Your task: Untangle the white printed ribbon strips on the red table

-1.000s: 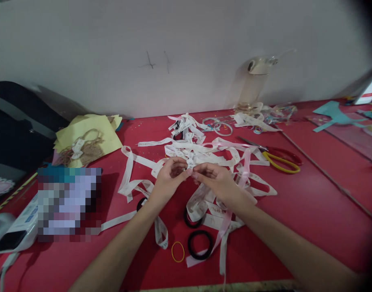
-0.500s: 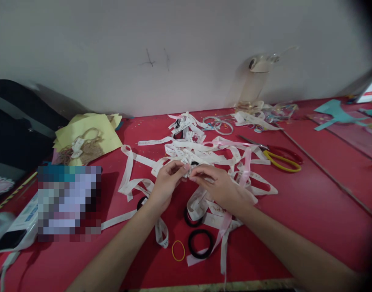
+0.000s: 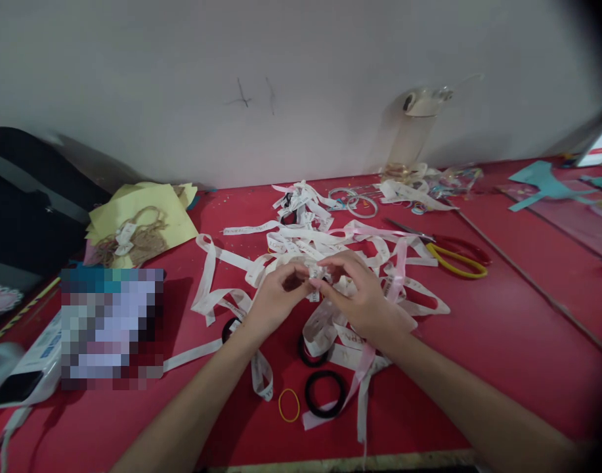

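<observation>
My left hand [image 3: 279, 292] and my right hand [image 3: 357, 292] meet at the middle of the table, fingertips closed on a short piece of white printed ribbon [image 3: 314, 293]. Part of this ribbon is covered by my fingers. Around and beneath both hands spread loose white ribbons [image 3: 232, 301] with dark lettering, along with a pink ribbon [image 3: 398, 269]. Nearer to me lie a black hair tie [image 3: 325, 394], a second one partly under ribbon, and a yellow rubber band [image 3: 289, 405]. Another black hair tie [image 3: 228, 330] shows beside my left wrist.
Scissors [image 3: 455, 259] with red and yellow handles lie to the right. A clear bottle [image 3: 409, 141] stands by the wall. Yellow papers [image 3: 177, 220] carrying twine are at the left, near a dark bag [image 3: 29, 190]. A pile of ribbon bows [image 3: 303, 207] sits behind my hands.
My fingers have shifted their hold on the ribbon, my right hand rising slightly with its fingers more arched. A ribbon end now hangs below the fingertips. The surrounding things stay put.
</observation>
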Tool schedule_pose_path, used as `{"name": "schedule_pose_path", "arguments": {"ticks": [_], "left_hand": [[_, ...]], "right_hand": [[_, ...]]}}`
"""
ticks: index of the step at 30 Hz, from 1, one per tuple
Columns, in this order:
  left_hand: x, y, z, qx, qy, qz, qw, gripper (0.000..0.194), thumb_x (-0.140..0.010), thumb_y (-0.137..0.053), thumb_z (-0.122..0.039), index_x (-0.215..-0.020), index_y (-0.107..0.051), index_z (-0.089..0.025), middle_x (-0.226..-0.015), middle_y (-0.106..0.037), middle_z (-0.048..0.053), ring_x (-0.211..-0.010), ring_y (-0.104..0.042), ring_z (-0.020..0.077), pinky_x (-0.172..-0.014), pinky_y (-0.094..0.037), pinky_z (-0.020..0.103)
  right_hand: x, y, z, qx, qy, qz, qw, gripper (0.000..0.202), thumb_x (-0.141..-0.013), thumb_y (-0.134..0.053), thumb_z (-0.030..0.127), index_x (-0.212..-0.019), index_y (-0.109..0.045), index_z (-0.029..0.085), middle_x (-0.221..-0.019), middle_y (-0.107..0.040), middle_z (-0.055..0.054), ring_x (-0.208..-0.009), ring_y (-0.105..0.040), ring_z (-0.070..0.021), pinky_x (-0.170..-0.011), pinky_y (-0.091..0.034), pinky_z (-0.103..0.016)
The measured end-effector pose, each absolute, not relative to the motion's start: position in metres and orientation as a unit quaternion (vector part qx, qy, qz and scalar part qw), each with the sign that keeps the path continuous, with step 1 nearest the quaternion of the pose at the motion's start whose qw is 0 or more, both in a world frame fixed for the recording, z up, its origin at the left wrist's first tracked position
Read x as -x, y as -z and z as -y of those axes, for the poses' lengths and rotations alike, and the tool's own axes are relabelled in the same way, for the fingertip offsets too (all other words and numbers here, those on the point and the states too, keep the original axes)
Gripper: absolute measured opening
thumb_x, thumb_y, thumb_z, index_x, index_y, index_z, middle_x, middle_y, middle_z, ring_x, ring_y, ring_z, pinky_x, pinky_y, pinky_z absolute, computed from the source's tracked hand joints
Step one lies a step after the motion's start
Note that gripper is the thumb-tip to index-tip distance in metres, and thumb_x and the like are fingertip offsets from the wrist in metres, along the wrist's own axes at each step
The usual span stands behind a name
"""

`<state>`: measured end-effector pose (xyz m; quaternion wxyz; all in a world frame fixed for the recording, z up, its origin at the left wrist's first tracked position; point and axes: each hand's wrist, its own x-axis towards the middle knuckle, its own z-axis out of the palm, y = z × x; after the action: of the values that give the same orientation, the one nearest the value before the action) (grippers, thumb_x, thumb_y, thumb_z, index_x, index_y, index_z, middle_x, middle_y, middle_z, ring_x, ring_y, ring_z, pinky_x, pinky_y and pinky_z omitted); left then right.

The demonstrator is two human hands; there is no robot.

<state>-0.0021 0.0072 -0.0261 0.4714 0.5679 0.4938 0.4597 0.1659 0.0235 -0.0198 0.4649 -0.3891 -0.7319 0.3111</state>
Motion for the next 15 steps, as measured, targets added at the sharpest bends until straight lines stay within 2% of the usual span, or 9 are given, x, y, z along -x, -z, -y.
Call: {"name": "schedule_pose_path", "arguments": {"ticks": [3,6,9,15], "left_hand": [[0.002,0.024,-0.006,-0.592,-0.448,-0.482,0.466,0.019,-0.079,-0.064,-0.035,-0.087,-0.063,-0.017,-0.082,-0.061,0.002,-0.076,-0.056,0.0141,-0.072,-0.046,0.025],[0.0,0.02,-0.005,-0.614,-0.431,-0.482,0.453,0.018,-0.082,-0.061,-0.035,-0.086,-0.064,-0.018,-0.082,-0.063,0.003,-0.076,-0.057,0.0144,-0.071,-0.045,0.025],[0.0,0.016,-0.004,-0.623,-0.425,-0.486,0.442,0.018,-0.082,-0.061,-0.035,-0.085,-0.065,-0.018,-0.084,-0.064,0.003,-0.079,-0.057,0.0149,-0.072,-0.044,0.025],[0.002,0.013,-0.004,-0.638,-0.416,-0.485,0.43,0.017,-0.083,-0.06,-0.034,-0.088,-0.066,-0.018,-0.09,-0.066,0.004,-0.083,-0.058,0.0161,-0.076,-0.045,0.026]], "right_hand": [[-0.167,0.019,-0.025,0.375,-0.296,0.743,0.469,0.013,-0.083,-0.062,0.028,-0.096,-0.062,0.025,-0.1,-0.058,-0.006,-0.097,-0.054,-0.0213,-0.087,-0.044,-0.036],[-0.167,0.02,-0.027,0.374,-0.324,0.735,0.463,0.005,-0.087,-0.058,0.028,-0.086,-0.06,0.023,-0.089,-0.059,-0.003,-0.088,-0.056,-0.0184,-0.082,-0.045,-0.032],[-0.167,0.021,-0.027,0.393,-0.359,0.711,0.459,0.011,-0.089,-0.056,0.031,-0.083,-0.058,0.022,-0.083,-0.06,-0.002,-0.078,-0.056,-0.0161,-0.074,-0.045,-0.029],[-0.164,0.021,-0.024,0.413,-0.423,0.662,0.461,0.017,-0.087,-0.056,0.038,-0.083,-0.056,0.022,-0.08,-0.059,-0.001,-0.075,-0.055,-0.0153,-0.07,-0.045,-0.028]]}}
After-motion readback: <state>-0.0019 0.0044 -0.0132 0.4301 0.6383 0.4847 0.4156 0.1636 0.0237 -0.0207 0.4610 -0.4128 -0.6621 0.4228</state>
